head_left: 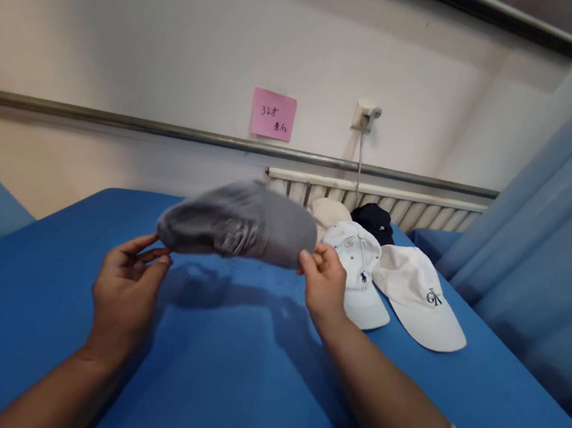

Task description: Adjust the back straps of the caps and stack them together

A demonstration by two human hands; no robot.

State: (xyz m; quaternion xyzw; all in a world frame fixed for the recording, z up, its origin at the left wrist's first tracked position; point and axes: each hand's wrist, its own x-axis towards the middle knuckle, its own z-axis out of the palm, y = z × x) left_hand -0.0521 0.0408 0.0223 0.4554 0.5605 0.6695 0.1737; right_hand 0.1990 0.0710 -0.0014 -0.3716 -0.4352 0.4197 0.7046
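Note:
A grey baseball cap (pixel 283 232), slightly blurred, is held up sideways above the blue-covered surface, its brim pointing right. My right hand (pixel 326 284) pinches the brim's edge between thumb and fingers. At the cap's left end, my left hand (pixel 124 296) has its fingertips on the crown's edge, with the thumb just below. Right of my right hand lie a pale cap (pixel 354 248) with a small dark-blue emblem and a white cap (pixel 411 288) with dark lettering. Behind them are a beige cap (pixel 329 212), partly hidden, and a dark navy cap (pixel 373 220).
The blue surface (pixel 210 392) runs up to a wall with a metal rail (pixel 168 129) and a white radiator (pixel 420 207). A pink note (pixel 273 116) and a plugged-in socket (pixel 363 117) are above. Blue curtains (pixel 560 255) hang at the right.

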